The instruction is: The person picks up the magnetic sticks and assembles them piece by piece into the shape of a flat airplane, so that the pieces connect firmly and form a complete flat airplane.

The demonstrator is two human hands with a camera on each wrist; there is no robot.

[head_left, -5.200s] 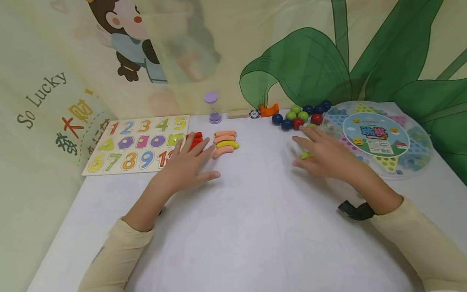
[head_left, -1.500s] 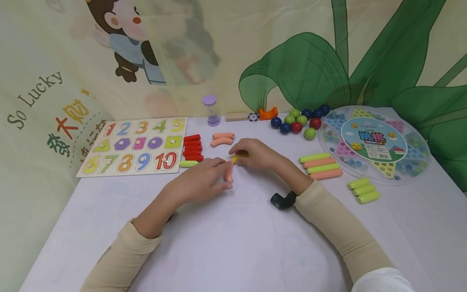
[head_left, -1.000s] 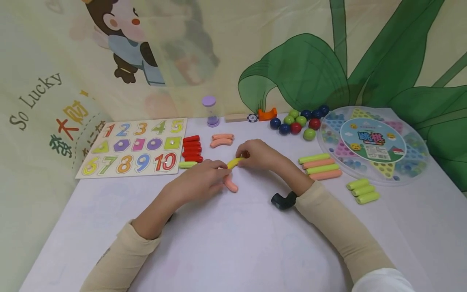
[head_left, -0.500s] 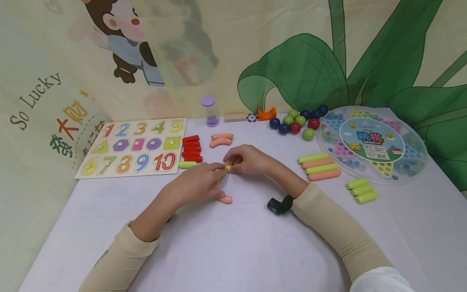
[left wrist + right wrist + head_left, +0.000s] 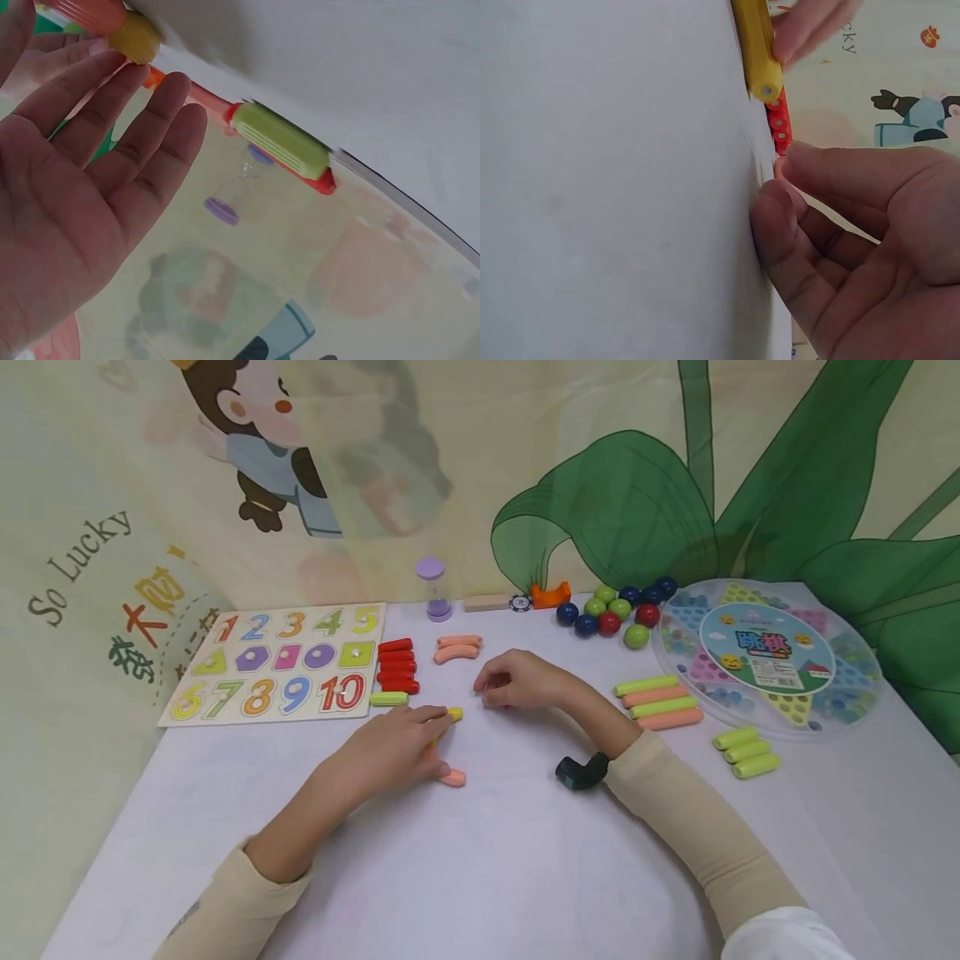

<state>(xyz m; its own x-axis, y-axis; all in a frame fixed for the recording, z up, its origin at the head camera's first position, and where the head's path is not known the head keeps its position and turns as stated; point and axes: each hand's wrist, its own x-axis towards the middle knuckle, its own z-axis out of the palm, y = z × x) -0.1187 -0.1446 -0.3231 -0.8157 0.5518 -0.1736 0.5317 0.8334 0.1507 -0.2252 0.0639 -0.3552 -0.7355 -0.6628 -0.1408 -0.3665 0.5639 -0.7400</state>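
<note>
Near board point(image 5: 345, 632) numbered 1–10, left hand point(image 5: 397, 745) apparently pinching yellow piece point(image 5: 454, 714); right hand point(image 5: 527, 681) slightly spread

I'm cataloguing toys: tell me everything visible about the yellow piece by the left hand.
The yellow piece is a plastic-looking rod, grooved lengthwise, with a pale round spot in one end. It is down at the white tabletop, partly hidden under the left hand, whose fingers touch its side. A pink piece is close by; I can't tell whether the two join.
</note>
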